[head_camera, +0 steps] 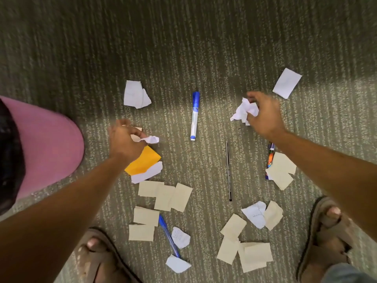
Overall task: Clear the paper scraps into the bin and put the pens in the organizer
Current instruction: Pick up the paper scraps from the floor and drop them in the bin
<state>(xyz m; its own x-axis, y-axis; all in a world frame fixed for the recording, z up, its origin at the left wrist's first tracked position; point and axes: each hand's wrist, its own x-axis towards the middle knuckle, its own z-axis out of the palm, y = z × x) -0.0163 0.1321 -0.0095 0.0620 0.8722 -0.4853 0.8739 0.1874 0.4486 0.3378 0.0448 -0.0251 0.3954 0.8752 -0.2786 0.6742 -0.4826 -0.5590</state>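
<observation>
Meanwhile, the right hand [264, 115] is closing around a crumpled white scrap [243, 112] to the right of the blue marker [194, 115], which is lying on the carpet [183, 37]. Left of that marker, the left hand [124, 141] is pinching a small crumpled scrap [152, 139] above an orange paper [143, 161]. A pink bin [51, 148] is sitting further left. Nearer the person than the marker, a black pencil [228, 170], a blue pen [168, 234] and beige scraps [165, 196] are lying scattered.
</observation>
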